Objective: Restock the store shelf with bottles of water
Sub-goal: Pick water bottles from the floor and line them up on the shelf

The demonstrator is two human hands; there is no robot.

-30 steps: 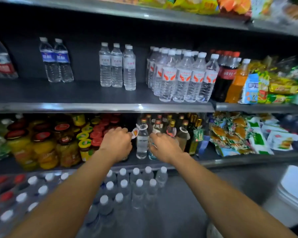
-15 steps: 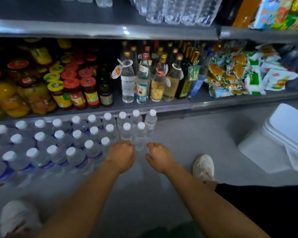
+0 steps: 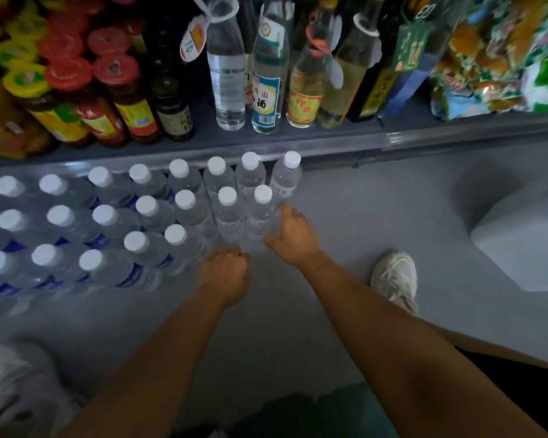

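Grey floor [image 3: 377, 216] at centre frame carries white-capped water bottles [image 3: 159, 213]; the right hand [image 3: 293, 237] wraps its grip around one bottle [image 3: 261, 216], the left hand [image 3: 225, 275] is curled beside the pack's base, holding unclear.

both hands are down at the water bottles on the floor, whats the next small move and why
Probably lift: the right hand wraps the nearest white-capped bottle, while the left hand is curled at the base of its neighbour, grip unclear. Secure it, then raise both.
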